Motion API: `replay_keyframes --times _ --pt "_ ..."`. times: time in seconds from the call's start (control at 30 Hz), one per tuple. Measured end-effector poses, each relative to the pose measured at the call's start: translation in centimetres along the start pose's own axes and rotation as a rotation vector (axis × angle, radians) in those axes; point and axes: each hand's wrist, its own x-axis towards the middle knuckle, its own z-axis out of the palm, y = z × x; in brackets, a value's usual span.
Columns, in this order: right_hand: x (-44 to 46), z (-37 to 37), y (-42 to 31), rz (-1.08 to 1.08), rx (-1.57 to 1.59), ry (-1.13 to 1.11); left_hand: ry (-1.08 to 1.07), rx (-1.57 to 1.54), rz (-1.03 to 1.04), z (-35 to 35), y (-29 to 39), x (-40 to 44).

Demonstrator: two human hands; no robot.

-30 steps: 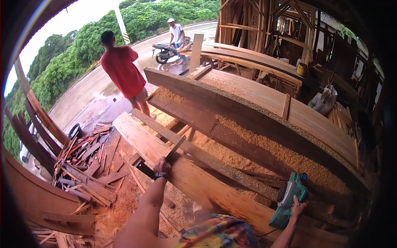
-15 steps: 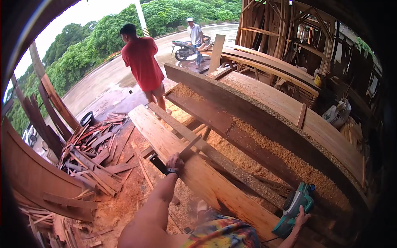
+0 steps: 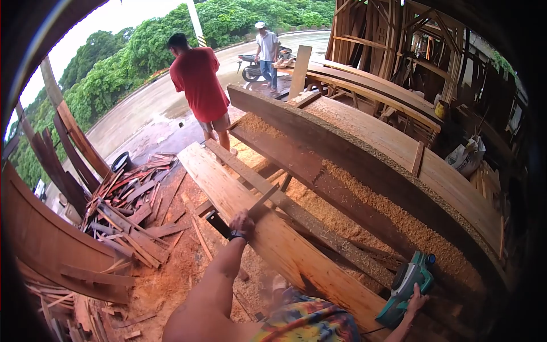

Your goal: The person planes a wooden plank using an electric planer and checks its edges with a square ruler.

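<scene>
A long pale wooden plank (image 3: 290, 245) lies in front of me, running from lower right to upper left. My left hand (image 3: 243, 223) is closed at the plank's near edge, gripping a thin flat strip (image 3: 265, 196) that sticks out across the plank's face. Just below this hand is a black object (image 3: 217, 224), its kind unclear. A green electric planer (image 3: 405, 289) rests at the plank's lower right end. My right hand (image 3: 416, 300) is wrapped on its side, fingers partly hidden.
Beyond the plank lie a narrow beam (image 3: 307, 214) and a dark curved board (image 3: 353, 154) with wood shavings (image 3: 376, 199). Scrap wood (image 3: 128, 202) is piled at left. A person in a red shirt (image 3: 196, 85) stands ahead; another person (image 3: 266, 54) is near a motorbike (image 3: 249, 71).
The person by the motorbike has stepped and turned, now standing a little to the left. The red-shirted person has shifted slightly. My hands and the planer are nearly unmoved.
</scene>
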Motion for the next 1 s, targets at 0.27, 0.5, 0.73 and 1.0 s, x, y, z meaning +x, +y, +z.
replay_keyframes --times 0.27,0.5,0.73,1.0 --pt "-1.5 0.2 -1.9 -0.007 -0.005 0.004 -0.062 0.009 -0.030 -0.1 0.0 0.2" --pt "-0.8 -0.1 -1.0 -0.007 0.005 -0.010 -0.050 0.053 -0.025 0.4 -0.3 0.1" --pt "-1.6 0.0 -2.1 0.006 -0.009 -0.027 -0.065 0.047 -0.032 0.5 -0.4 0.3" --pt "-1.1 0.0 -1.3 -0.009 0.001 -0.022 -0.066 0.045 -0.044 0.0 0.1 0.3"
